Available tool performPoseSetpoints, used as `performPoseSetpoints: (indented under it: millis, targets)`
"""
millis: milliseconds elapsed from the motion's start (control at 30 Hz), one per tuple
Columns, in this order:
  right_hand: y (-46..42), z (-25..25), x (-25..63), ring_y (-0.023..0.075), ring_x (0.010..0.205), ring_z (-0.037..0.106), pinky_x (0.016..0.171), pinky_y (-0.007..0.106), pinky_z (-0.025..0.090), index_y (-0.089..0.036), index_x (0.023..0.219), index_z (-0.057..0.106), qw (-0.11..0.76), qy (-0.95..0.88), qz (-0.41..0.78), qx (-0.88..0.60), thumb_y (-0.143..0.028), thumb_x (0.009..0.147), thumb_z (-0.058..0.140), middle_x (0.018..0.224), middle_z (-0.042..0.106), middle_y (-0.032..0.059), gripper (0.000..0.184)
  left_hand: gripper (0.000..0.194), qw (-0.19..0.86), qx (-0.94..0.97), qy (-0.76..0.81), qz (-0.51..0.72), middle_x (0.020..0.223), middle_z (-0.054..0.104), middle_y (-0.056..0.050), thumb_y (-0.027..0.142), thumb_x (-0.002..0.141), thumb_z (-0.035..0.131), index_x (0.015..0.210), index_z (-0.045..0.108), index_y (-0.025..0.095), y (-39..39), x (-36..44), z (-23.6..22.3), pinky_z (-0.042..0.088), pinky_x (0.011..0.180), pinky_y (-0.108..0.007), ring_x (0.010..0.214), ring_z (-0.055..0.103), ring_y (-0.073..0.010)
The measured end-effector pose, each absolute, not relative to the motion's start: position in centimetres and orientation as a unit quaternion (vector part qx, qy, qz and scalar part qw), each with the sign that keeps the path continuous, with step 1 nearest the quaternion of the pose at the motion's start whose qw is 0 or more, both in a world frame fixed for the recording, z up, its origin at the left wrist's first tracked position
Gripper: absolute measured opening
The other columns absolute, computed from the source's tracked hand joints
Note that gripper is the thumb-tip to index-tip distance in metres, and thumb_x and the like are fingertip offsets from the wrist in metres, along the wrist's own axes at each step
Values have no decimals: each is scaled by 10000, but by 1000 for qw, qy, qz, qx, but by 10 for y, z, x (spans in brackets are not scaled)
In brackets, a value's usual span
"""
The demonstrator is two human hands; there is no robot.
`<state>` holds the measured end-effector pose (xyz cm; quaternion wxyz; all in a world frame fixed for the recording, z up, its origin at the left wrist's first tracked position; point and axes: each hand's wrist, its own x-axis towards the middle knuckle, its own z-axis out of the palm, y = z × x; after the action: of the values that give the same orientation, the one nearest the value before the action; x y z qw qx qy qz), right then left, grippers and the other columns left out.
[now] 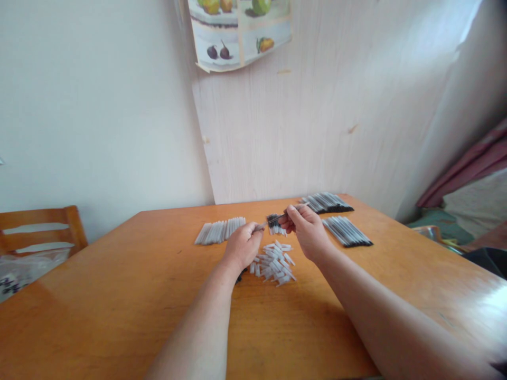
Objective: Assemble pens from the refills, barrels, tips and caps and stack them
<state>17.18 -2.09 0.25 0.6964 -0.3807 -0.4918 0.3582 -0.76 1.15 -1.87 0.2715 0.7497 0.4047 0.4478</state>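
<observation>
My left hand [244, 246] is closed in a pinch on a clear pen barrel [259, 227] that points to the upper right. My right hand [306, 226] pinches a thin dark pen refill [279, 217], whose end meets or nearly meets the barrel; I cannot tell how far inside it is. Below the hands lies a loose heap of small white plastic pieces [276, 264]. Small black pieces [240, 275] are mostly hidden behind my left forearm. Just behind the hands is a bunch of small black-and-white parts [276, 224].
A row of whitish clear tubes [217, 231] lies left of my hands. On the right are two rows of black-ended pens, a near row [347, 231] and a far row [327, 202]. The wooden table [119, 295] meets the wall. A chair [39, 224] stands at left.
</observation>
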Motion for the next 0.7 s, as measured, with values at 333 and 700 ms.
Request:
performPoseSetpoints:
  millis: [333,700]
  targets:
    - [-22,2,172,110,543,565,526,235,444,-171,772,577,680,-507,349,-400,-531,837,610,647,654,26,367,248,200,789,455,361,1031,715,-49,309,870,486,986,689,225,6,-7,-11,435,867,-300,986,621,-205]
    - [-23,4,170,105,525,544,515,239,430,-167,732,571,677,-501,345,-413,-512,831,613,632,655,36,362,258,192,803,447,346,1066,720,-51,300,870,468,991,686,232,6,-7,-13,444,873,-313,1023,632,-215]
